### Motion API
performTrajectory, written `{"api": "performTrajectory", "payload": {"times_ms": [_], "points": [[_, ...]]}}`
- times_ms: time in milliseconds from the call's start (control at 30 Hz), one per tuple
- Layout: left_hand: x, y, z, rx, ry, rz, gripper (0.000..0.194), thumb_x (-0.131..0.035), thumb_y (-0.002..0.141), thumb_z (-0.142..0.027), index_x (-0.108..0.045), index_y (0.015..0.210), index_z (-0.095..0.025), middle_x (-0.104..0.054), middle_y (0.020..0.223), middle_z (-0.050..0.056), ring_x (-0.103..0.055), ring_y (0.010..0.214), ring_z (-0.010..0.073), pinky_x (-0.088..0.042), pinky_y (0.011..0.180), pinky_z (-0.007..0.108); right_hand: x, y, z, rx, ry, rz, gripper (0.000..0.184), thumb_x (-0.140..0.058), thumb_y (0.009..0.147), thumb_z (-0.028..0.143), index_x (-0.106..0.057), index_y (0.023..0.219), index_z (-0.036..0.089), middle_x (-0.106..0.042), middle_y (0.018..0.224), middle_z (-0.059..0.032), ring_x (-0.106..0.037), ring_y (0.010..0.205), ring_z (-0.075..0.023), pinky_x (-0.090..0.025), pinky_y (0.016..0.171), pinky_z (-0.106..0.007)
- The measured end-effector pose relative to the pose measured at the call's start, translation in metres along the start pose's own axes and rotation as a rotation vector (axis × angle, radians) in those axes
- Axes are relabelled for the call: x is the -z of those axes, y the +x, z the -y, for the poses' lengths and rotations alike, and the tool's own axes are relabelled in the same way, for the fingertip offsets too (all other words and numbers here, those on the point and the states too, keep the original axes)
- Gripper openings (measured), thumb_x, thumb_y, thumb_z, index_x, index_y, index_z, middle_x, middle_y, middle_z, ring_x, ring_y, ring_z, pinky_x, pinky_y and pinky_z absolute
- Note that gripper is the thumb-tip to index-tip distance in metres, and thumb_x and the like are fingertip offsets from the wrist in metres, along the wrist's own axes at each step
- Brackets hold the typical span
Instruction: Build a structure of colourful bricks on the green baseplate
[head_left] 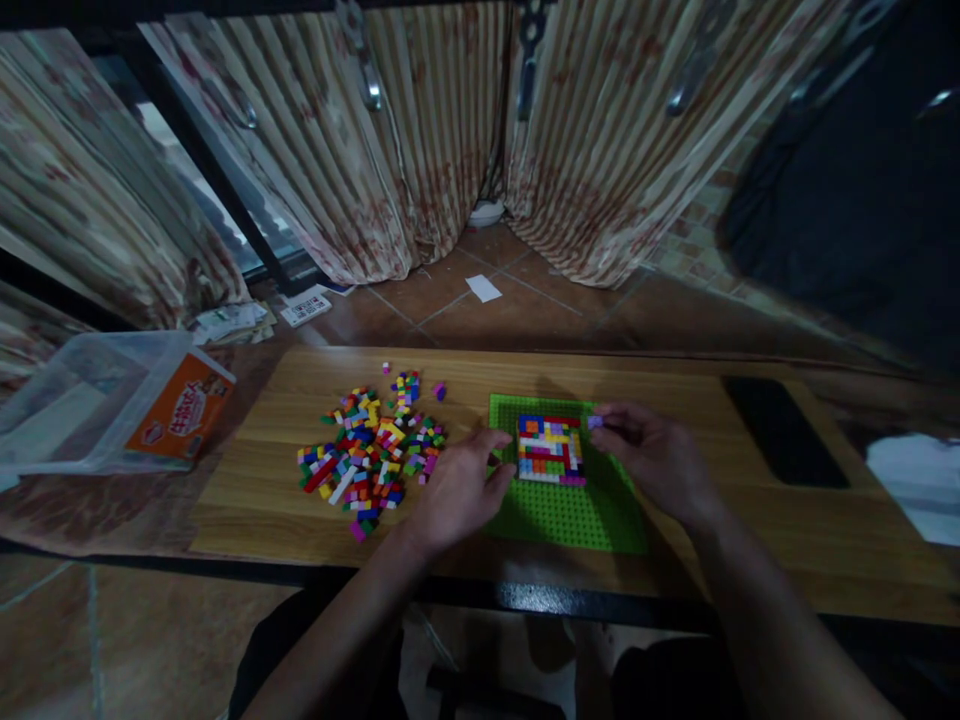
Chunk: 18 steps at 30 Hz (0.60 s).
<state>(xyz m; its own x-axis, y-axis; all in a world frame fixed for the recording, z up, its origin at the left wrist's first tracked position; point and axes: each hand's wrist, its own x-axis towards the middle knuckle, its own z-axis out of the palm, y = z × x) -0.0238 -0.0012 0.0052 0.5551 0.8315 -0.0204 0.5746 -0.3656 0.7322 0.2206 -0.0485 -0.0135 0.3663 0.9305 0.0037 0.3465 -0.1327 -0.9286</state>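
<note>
A green studded baseplate point(577, 520) lies on the wooden table, bearing a rectangular block of many-coloured toy bricks point(551, 452). Between the thumb and fingers of my right hand point(660, 455) is a small light-purple brick point(595, 422), held just past the block's upper right corner. My left hand point(469, 485) is at the baseplate's left edge, thumb and fingers apart, with nothing visible between them. Left of it spreads a loose pile of bricks point(360, 450) in many colours.
The wooden table point(255, 480) also carries a flat black object point(784, 430) at right. A clear plastic bin point(97, 400) with an orange label stands beyond the left end. White material point(915, 480) lies past the right side. Curtains point(420, 150) hang behind, above a tiled floor.
</note>
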Motion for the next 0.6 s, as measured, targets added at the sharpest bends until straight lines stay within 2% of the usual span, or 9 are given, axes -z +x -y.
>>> {"api": "performTrajectory", "payload": {"times_ms": [167, 267, 367, 467, 600], "points": [[-0.002, 0.001, 0.001, -0.003, 0.082, 0.043, 0.027, -0.054, 0.086, -0.022, -0.061, 0.111, -0.018, -0.070, 0.105, 0.007, -0.068, 0.085, 0.0185, -0.054, 0.082, 0.033, -0.002, -0.002, 0.000, 0.020, -0.063, 0.124, 0.022, -0.066, 0.079, 0.037, -0.066, 0.096, 0.023, -0.074, 0.093, -0.0041, -0.069, 0.087, -0.0215, -0.054, 0.079, -0.038], [-0.005, 0.002, 0.002, -0.005, 0.112, 0.059, 0.028, -0.054, 0.086, -0.023, -0.061, 0.113, -0.019, -0.069, 0.107, 0.007, -0.067, 0.088, 0.0194, -0.053, 0.082, 0.033, -0.003, -0.003, -0.002, 0.079, -0.162, 0.103, 0.021, -0.064, 0.082, 0.039, -0.070, 0.094, 0.024, -0.073, 0.096, -0.0038, -0.067, 0.087, -0.0214, -0.052, 0.078, -0.038], [-0.006, 0.002, 0.003, 0.013, 0.136, 0.077, 0.028, -0.054, 0.087, -0.024, -0.062, 0.113, -0.018, -0.068, 0.110, 0.008, -0.066, 0.091, 0.0206, -0.053, 0.082, 0.034, -0.005, -0.001, -0.006, 0.074, -0.211, 0.082, 0.023, -0.065, 0.079, 0.041, -0.073, 0.094, 0.024, -0.073, 0.094, -0.0038, -0.065, 0.081, -0.0204, -0.050, 0.072, -0.037], [-0.005, 0.002, 0.002, 0.020, 0.158, 0.099, 0.029, -0.054, 0.087, -0.025, -0.062, 0.114, -0.018, -0.067, 0.112, 0.009, -0.065, 0.094, 0.0212, -0.052, 0.083, 0.034, -0.009, 0.001, -0.007, 0.022, -0.125, 0.061, 0.023, -0.070, 0.074, 0.040, -0.074, 0.090, 0.023, -0.073, 0.092, -0.0036, -0.064, 0.077, -0.0194, -0.049, 0.072, -0.036], [-0.002, 0.002, -0.002, 0.041, 0.172, 0.119, 0.028, -0.054, 0.087, -0.024, -0.062, 0.113, -0.018, -0.066, 0.112, 0.009, -0.065, 0.093, 0.0210, -0.051, 0.083, 0.033, -0.017, 0.003, -0.005, -0.125, 0.148, 0.051, 0.025, -0.078, 0.063, 0.036, -0.073, 0.082, 0.021, -0.073, 0.082, -0.0021, -0.064, 0.073, -0.0179, -0.050, 0.070, -0.034]]}}
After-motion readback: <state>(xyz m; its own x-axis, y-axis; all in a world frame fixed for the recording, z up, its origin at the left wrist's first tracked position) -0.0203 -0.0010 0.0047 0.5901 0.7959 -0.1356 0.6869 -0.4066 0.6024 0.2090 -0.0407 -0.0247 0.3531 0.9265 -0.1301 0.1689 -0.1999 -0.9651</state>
